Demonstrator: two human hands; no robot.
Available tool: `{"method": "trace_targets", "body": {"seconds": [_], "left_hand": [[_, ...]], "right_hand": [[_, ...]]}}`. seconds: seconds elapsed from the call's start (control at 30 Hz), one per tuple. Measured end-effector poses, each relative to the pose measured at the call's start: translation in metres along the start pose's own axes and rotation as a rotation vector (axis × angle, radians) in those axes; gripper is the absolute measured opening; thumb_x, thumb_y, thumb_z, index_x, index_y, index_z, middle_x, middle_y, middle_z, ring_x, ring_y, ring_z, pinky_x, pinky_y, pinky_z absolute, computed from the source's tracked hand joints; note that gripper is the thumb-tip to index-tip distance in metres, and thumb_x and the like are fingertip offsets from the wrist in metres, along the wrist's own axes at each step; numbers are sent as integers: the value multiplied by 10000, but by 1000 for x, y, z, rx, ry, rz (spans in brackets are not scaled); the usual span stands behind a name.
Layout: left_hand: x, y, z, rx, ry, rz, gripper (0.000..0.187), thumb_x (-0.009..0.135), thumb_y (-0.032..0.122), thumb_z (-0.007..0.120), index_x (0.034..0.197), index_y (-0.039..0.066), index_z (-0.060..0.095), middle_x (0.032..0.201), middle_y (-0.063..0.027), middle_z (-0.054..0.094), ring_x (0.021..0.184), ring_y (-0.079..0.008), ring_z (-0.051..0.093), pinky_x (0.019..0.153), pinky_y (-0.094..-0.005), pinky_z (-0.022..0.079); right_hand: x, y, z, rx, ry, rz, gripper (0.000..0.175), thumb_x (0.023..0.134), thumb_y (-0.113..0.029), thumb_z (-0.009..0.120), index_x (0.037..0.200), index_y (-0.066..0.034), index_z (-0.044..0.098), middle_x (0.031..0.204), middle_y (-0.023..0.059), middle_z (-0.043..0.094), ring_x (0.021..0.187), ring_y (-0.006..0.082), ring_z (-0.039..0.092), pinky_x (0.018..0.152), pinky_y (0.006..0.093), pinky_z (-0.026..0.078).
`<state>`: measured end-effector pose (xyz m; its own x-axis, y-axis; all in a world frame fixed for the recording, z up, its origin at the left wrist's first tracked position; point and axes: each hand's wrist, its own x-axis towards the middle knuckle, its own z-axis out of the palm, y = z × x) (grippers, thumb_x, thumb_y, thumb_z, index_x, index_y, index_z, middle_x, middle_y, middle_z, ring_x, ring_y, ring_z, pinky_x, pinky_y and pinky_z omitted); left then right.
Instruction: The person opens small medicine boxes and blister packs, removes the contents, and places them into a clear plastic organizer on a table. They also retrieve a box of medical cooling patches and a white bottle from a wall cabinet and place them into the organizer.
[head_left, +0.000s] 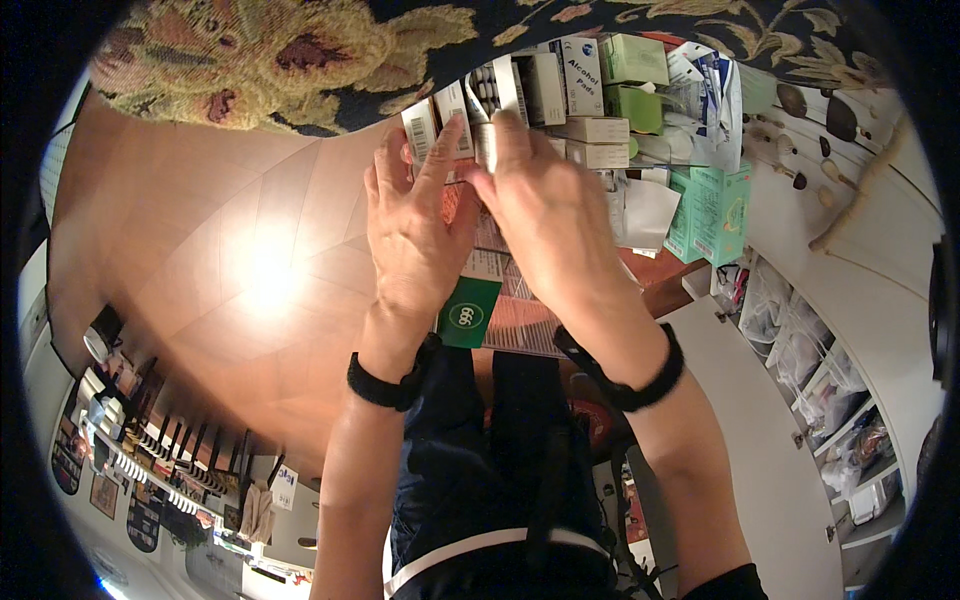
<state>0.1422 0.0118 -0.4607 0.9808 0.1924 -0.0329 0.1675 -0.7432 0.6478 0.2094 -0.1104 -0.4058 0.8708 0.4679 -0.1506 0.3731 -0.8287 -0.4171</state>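
My left hand (416, 225) rests its fingers on small white medicine boxes (453, 124) at the upper middle; its thumb lies near my right hand (544, 199). The fingers of my right hand are at an open white box (508, 86) beside a blister pack of pills (484, 90); whether they grip the box is partly hidden. Below my hands a green medicine box (469, 311) lies on a clear ribbed plastic surface (525, 311). An alcohol pads box (577, 75) stands just beyond, with light green boxes (634, 60) to its right.
Mint green boxes (720, 214) and plastic packets (724, 112) are at the right of the pile. Floral fabric (337, 60) borders the top. At the right stands an open white cabinet door (750, 435), with shelves of bagged items (802, 360) beside it. Wooden floor (187, 225) spreads left.
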Motion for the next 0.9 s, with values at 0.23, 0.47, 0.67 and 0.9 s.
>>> {"method": "trace_targets", "body": {"seconds": [0.23,0.47,0.67,0.9], "left_hand": [[0,-2,0,-79,13,-51,647,789,52,733,1409,184,606,1345,-261,504,1150,-426,542,988,-490,485],[0,-2,5,-120,10,-55,624,816,26,715,1413,167,602,1346,-250,537,1223,-426,524,1049,-502,435],[2,0,0,-100,-10,30,746,797,20,736,1488,191,515,1405,-239,498,1264,-413,528,1008,-502,501],[1,25,-4,252,-69,242,716,914,176,680,1569,177,390,1601,-203,331,1446,-442,294,1193,-554,248]], "right_hand": [[-15,2,25,385,112,136,453,920,-153,723,1289,-15,500,870,239,689,699,353,710,572,433,565],[-13,28,42,45,197,-143,546,871,-155,684,1362,33,539,826,111,685,664,246,699,625,355,581],[-36,27,53,29,269,-152,612,861,-140,705,1443,-89,524,1022,80,547,926,249,609,780,401,492],[-87,32,29,179,197,-62,480,805,-114,711,1261,-30,588,1092,97,569,975,273,589,859,437,432]]}}
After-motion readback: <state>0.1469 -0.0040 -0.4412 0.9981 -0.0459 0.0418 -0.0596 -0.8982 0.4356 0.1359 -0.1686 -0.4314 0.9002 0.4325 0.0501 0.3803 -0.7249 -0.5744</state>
